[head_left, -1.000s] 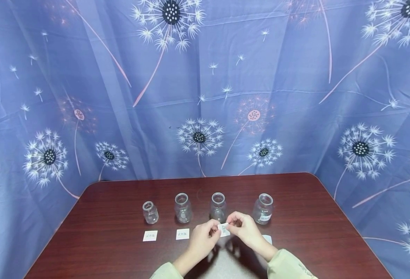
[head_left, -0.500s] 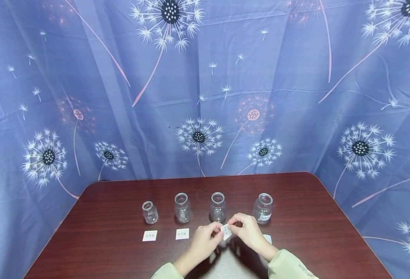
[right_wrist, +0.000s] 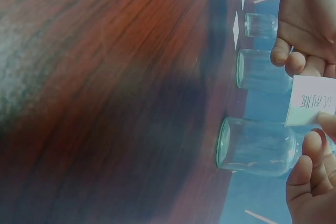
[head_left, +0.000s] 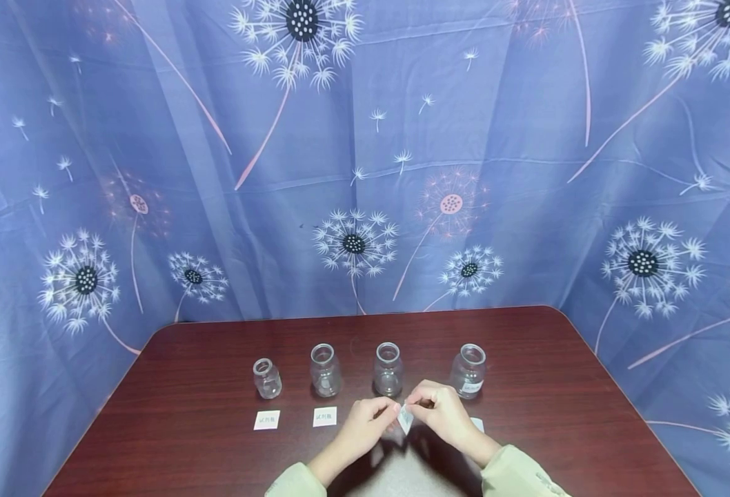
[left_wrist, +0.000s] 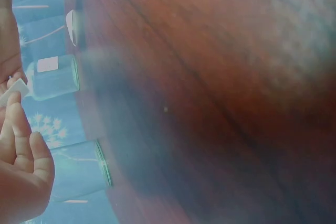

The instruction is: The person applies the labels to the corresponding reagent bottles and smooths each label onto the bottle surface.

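1. Two bare hands: the left hand (head_left: pixel 365 422) and the right hand (head_left: pixel 441 413) both pinch one thin white label (head_left: pixel 405 419), held tilted above the table (head_left: pixel 203 373).
2. Four clear, round-mouthed glass jars (head_left: pixel 326 373) stand upright, in a row roughly parallel to the far edge; the rightmost bears a white sticker (head_left: pixel 472 388).
3. Two flat, squarish printed cards (head_left: pixel 267 420) lie toward the reddish, wood-grained table's left edge; one white piece (head_left: pixel 478 424) is partly hidden by the right forearm.
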A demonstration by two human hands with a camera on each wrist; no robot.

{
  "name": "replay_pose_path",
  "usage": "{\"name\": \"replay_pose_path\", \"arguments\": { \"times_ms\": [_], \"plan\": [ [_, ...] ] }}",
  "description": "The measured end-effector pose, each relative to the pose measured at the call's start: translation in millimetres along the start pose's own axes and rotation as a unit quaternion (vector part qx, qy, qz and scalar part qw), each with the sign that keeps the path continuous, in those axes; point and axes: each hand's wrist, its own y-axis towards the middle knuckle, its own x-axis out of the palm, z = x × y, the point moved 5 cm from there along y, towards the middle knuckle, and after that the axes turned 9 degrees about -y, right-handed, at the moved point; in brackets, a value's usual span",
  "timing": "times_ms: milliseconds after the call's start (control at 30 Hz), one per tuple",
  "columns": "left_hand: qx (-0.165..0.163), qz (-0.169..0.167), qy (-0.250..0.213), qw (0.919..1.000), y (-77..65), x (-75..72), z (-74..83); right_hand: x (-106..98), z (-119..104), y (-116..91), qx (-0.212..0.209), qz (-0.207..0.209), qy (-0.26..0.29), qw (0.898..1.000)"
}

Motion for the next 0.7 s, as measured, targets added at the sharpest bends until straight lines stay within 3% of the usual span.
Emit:
{"name": "replay_pose_path", "arguments": {
  "times_ms": [233, 567, 700],
  "plan": [
    [-0.017, -0.018, -0.025, 0.9994, 0.6, 1.7, 0.7, -10, -19, 3, -0.013, -0.018, 0.009, 1.0],
    [-0.041, -0.033, -0.042, 0.9977, 1.2, 3.3, -2.8, -11, -20, 0, -0.018, -0.018, 0.0, 1.0],
    [-0.054, -0.034, -0.053, 0.9965, 1.2, 3.9, -5.7, -4, -9, -3, -0.028, -0.009, -0.006, 1.0]
  ]
}}
